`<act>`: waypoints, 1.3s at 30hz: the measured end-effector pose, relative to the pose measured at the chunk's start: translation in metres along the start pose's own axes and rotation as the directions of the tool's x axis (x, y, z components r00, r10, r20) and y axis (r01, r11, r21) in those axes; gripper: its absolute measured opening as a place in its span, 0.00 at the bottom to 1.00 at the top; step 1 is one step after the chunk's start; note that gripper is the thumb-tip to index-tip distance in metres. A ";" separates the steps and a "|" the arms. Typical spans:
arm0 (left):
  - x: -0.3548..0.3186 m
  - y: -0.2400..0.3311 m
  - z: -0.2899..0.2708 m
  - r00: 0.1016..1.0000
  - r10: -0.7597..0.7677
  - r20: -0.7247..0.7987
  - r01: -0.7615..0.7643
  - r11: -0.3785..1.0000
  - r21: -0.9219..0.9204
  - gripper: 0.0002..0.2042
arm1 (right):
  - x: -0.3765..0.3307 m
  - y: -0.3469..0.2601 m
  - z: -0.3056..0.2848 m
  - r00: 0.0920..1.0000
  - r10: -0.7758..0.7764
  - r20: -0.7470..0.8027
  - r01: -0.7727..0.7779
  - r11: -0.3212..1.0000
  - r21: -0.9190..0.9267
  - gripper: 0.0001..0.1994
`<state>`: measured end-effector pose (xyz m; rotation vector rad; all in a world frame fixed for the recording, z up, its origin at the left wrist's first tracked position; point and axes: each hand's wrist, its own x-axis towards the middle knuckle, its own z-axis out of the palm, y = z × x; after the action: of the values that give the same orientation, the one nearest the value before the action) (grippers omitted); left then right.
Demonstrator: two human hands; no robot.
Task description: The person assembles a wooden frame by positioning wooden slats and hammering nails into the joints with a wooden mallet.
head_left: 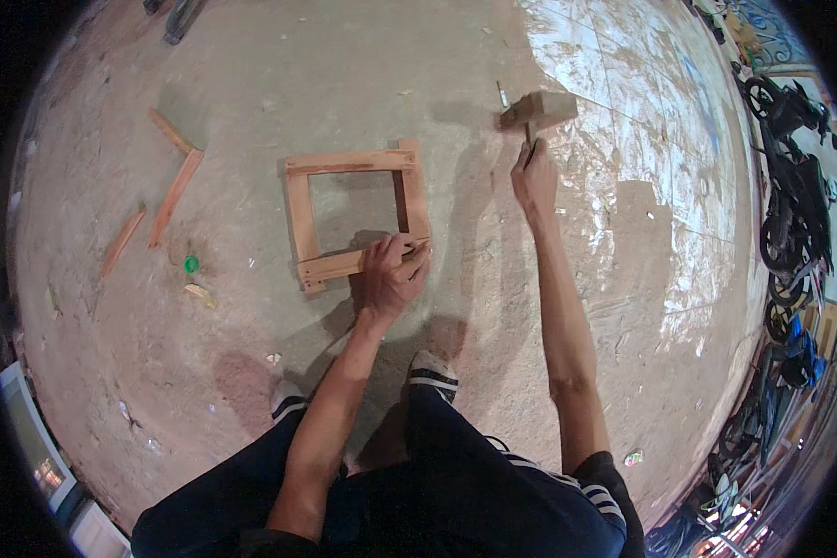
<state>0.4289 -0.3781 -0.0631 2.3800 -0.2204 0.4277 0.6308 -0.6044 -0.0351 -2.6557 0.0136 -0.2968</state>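
Note:
A square wooden frame (299, 205) made of four reddish slats lies flat on the concrete floor. My left hand (392, 272) presses down on the frame's near right corner, fingers curled over the end of the front slat. My right hand (534, 177) is raised to the right of the frame and grips the handle of a wooden mallet (539, 112), whose block head sits above the hand, off to the frame's upper right. Whether a nail stands under the left fingers is hidden.
Three loose wooden slats (175, 191) lie on the floor at the left, with a small green cap (192, 264) near them. My shoes (432, 372) and dark trousers fill the lower middle. Parked motorbikes (795, 214) line the right edge. Pale tiles cover the floor at upper right.

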 end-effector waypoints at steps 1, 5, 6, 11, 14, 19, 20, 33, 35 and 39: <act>0.000 0.000 -0.001 1.000 0.002 0.008 -0.002 1.000 0.007 0.14 | 0.014 0.009 0.010 1.000 -0.026 -0.009 0.026 1.000 -0.015 0.12; 0.001 -0.001 -0.003 1.000 -0.007 0.022 0.007 1.000 0.022 0.14 | 0.044 0.024 0.030 0.997 -0.082 -0.006 0.081 0.996 -0.036 0.10; 0.000 -0.001 -0.003 1.000 -0.009 0.019 0.009 1.000 0.022 0.14 | 0.046 0.026 0.032 0.994 -0.111 -0.018 0.110 0.993 -0.030 0.10; -0.001 -0.001 0.000 1.000 -0.024 0.013 0.024 1.000 -0.001 0.13 | 0.054 0.034 0.030 0.972 -0.222 0.080 0.227 0.972 -0.059 0.12; -0.002 -0.001 0.000 0.999 -0.014 0.034 0.014 1.000 0.007 0.12 | 0.072 0.039 0.020 0.971 -0.135 0.195 0.178 0.958 -0.223 0.13; 0.000 -0.004 0.002 1.000 0.003 0.007 -0.003 1.000 0.013 0.12 | 0.089 0.036 -0.007 0.980 0.085 -0.181 -0.112 0.983 -0.146 0.10; 0.000 -0.004 0.002 0.999 0.035 -0.026 -0.035 0.999 0.007 0.12 | 0.084 0.035 -0.013 0.986 0.059 -0.154 -0.081 0.986 -0.144 0.11; 0.001 0.000 -0.003 1.000 0.004 0.010 -0.004 1.000 -0.004 0.11 | -0.062 -0.018 -0.043 0.986 0.151 0.074 -0.167 0.937 0.308 0.15; 0.001 0.000 0.000 0.999 0.015 -0.030 -0.016 1.000 -0.012 0.12 | -0.083 -0.034 -0.038 0.993 0.057 0.099 -0.079 0.969 0.236 0.16; -0.002 -0.001 0.006 0.998 0.014 -0.064 -0.015 1.000 -0.016 0.10 | -0.106 -0.061 -0.010 0.959 -0.274 0.070 0.258 0.949 0.180 0.24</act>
<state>0.4290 -0.3815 -0.0687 2.3461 -0.2113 0.5063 0.5228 -0.5483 -0.0203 -2.4966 -0.3872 -0.2470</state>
